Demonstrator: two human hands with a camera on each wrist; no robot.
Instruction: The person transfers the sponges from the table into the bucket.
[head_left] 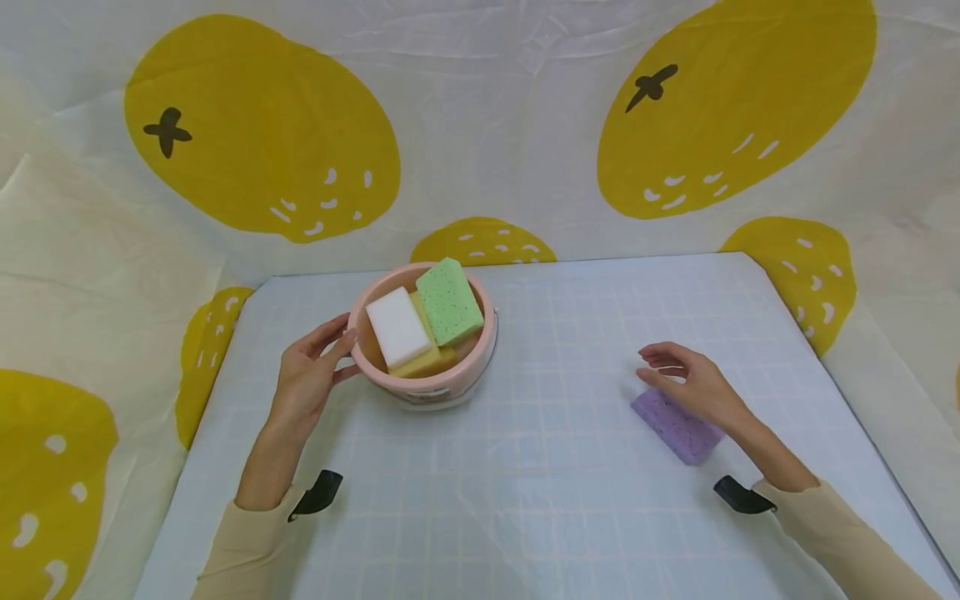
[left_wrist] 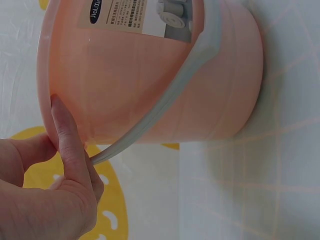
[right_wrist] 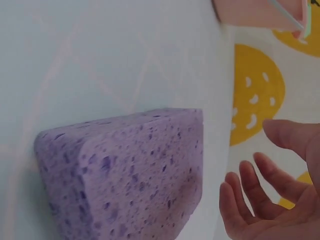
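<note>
A pink bucket [head_left: 480, 367] stands at the left of the table, its pale handle [left_wrist: 170, 95] hanging down the side. My left hand [head_left: 306, 379] pinches its rim between thumb and fingers. Inside lie a white sponge [head_left: 398, 326], a green speckled sponge [head_left: 450, 302] and yellow sponge pieces [head_left: 427, 363], partly covered by the others. On the right, a purple sponge [right_wrist: 145, 175] lies flat on the table. Above its far end hovers my right hand [head_left: 693, 383], fingers loosely bent and apart from it, as the right wrist view shows, with nothing in the grasp.
The table [head_left: 555, 500] has a pale blue checked cover. A white cloth with yellow fruit prints [head_left: 262, 125] hangs behind it and at both sides. Black wrist devices [head_left: 318, 493] sit at both of my sleeves.
</note>
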